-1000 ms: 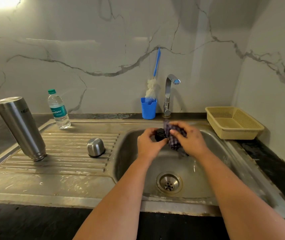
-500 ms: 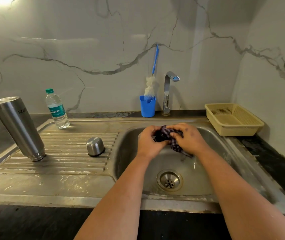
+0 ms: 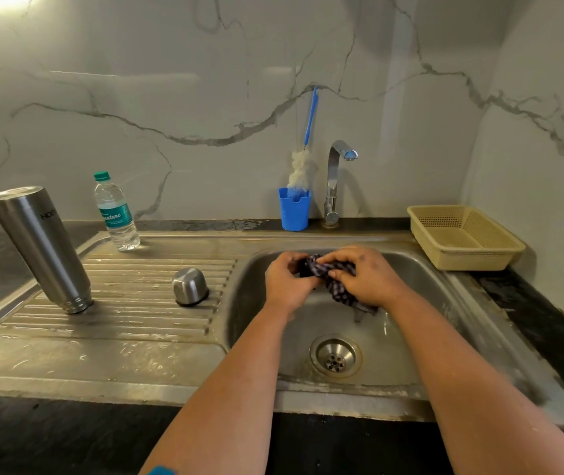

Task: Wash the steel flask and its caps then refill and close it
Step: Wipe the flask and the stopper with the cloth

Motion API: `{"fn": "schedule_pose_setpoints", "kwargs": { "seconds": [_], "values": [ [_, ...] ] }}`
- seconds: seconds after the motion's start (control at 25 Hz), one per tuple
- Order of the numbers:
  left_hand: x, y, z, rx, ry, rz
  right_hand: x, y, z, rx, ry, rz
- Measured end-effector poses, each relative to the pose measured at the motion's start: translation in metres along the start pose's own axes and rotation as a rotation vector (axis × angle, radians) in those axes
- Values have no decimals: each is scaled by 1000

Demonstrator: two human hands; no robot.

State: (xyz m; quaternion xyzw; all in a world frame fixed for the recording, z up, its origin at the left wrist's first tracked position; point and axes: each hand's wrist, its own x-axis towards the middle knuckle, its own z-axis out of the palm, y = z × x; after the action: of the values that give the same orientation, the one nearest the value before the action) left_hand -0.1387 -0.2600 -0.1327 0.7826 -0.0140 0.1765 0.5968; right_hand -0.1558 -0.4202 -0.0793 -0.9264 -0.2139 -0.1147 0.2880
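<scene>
At the center of the frame, over the basin of a steel sink (image 3: 410, 269), the person's left hand (image 3: 285, 282) grips a small dark cap (image 3: 305, 268) while the right hand (image 3: 366, 277) clutches a checked cloth (image 3: 337, 281) wrapped against it. At the left, the steel flask (image 3: 38, 246) stands mouth-down and tilted on the ridged drainboard (image 3: 129, 303), with a steel cup cap (image 3: 189, 286) upside down nearby and a plastic water bottle (image 3: 116, 212) behind. A blue cup (image 3: 293, 210) with a bottle brush (image 3: 302, 166), a tap (image 3: 335, 180) and a beige basket (image 3: 462, 234) line the back of the counter (image 3: 548, 320).
</scene>
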Motion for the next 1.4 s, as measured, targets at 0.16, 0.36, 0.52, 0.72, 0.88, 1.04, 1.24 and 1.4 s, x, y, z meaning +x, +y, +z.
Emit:
{"fn": "schedule_pose_setpoints", "kwargs": {
  "seconds": [0.16, 0.36, 0.52, 0.72, 0.88, 1.04, 1.24, 1.4],
  "values": [
    [-4, 3, 3, 36, -78, 19, 0, 6, -2, -46, 60, 50],
    [3, -2, 2, -90, -35, -56, 2, 1, -7, 10, 10, 69],
    [-1, 5, 3, -302, -307, -59, -6, 12, -11, 85, 113, 188],
    [-1, 16, 0, -609, -187, -231, -3, 8, -8, 311, 28, 265],
    [0, 17, -2, -626, -278, -340, -2, 7, -2, 333, 88, 266],
    [-2, 12, 3, -448, -299, -197, -2, 12, -1, 321, 93, 263],
    [8, 5, -8, -612, -155, -250, -3, 4, -2, 417, 1, 244],
    [-1, 11, -3, -529, -346, -239, -1, 9, 2, 239, 155, 275]
  ]
}}
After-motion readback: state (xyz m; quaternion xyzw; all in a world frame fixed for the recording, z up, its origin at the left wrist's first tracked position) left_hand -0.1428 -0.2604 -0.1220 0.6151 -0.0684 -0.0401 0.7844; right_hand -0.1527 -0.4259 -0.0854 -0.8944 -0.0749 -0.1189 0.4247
